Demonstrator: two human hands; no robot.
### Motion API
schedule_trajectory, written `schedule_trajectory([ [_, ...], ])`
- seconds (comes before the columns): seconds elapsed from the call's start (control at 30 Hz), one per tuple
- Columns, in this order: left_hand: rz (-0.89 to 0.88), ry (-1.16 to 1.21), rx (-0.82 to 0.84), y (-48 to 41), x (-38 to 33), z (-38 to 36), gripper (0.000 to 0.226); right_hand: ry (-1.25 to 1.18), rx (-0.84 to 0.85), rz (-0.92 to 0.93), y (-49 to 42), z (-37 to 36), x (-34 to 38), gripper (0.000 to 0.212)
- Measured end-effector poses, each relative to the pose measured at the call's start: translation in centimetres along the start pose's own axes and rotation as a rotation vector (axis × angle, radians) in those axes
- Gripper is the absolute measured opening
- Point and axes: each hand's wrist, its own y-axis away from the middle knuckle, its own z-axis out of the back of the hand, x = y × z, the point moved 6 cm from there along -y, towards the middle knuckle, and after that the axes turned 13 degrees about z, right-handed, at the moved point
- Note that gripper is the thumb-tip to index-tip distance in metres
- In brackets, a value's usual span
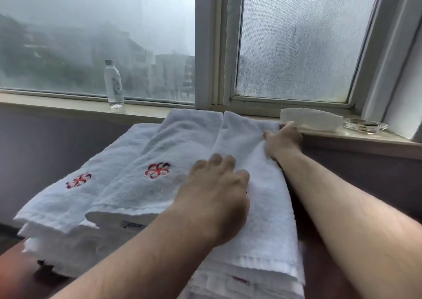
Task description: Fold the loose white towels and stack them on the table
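Observation:
Several white towels lie in overlapping folded layers on a dark table (pixel 319 264) under the window. The left ones (pixel 127 184) carry red embroidered flowers. A long narrow folded towel (pixel 255 207) runs from the front edge to the sill on the right side of the pile. My left hand (pixel 217 195) presses on the middle of that towel, fingers bent with the tips on the cloth. My right hand (pixel 283 141) is at its far right corner by the sill, fingers curled over the towel's edge.
A clear water bottle (pixel 113 83) stands on the window sill (pixel 68 106) at the left. A folded white cloth (pixel 312 119) and a glass ashtray (pixel 365 126) sit on the sill at the right. The window frame rises directly behind the towels.

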Motion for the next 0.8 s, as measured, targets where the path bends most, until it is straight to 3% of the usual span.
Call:
schedule_trajectory([
  [0.1, -0.034, -0.02, 0.117, 0.4, -0.9, -2.1, 0.05, 0.237, 0.141, 0.01, 0.2, -0.3, -0.2, 0.048],
  [0.17, -0.043, -0.042, 0.108, 0.3, -0.7, -2.4, 0.053, 0.409, 0.095, 0.186, 0.4, 0.0, 0.7, 0.045],
  [0.23, -0.019, -0.052, 0.107, -0.1, 0.1, -2.5, 0.056, 0.361, 0.085, 0.422, 0.5, -0.5, 2.5, 0.043],
  [0.27, 0.013, -0.052, 0.141, -0.3, 0.7, -2.8, 0.06, 0.303, 0.171, 0.479, 0.5, -1.2, 3.0, 0.045],
  [0.37, 0.049, -0.051, 0.217, -0.1, 1.8, -3.6, 0.075, 0.236, 0.542, 0.45, 1.0, -4.4, 2.6, 0.058],
  [0.43, 0.035, -0.041, 0.229, 0.4, 2.1, -4.2, 0.081, 0.263, 0.649, 0.412, 1.4, -6.0, 1.6, 0.064],
  [0.67, 0.041, -0.024, 0.215, 0.2, 1.9, -5.5, 0.09, 0.354, 0.702, 0.39, 1.7, -7.6, -0.2, 0.064],
  [0.8, 0.049, -0.038, 0.242, 0.0, 1.9, -5.6, 0.092, 0.255, 0.701, 0.368, 3.5, -6.0, -0.3, 0.061],
])
